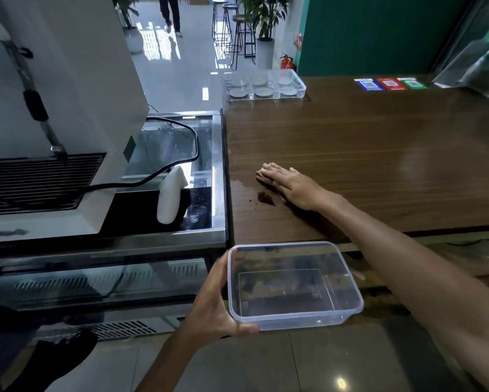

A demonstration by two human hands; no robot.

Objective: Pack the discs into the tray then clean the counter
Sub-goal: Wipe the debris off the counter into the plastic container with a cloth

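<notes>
My left hand (pixel 215 309) grips the left rim of an empty clear plastic container (pixel 294 284), held just below the near edge of the brown wooden counter (pixel 379 154). My right hand (pixel 290 183) lies flat on a brown cloth (pixel 263 176) pressed against the counter. A small pile of dark brown crumbs (pixel 266 198) sits beside that hand, with a wet streak (pixel 242 183) to its left. At the counter's far end stands a clear compartment tray (pixel 301 80) with several pale round discs (pixel 261 91) in its wells.
A white coffee machine (pixel 68 94) with a black cable stands on the steel-and-glass cabinet (pixel 218 171) left of the counter. Coloured stickers (pixel 389 84) lie at the counter's far right. Bar stools, potted plants and a walking person are beyond.
</notes>
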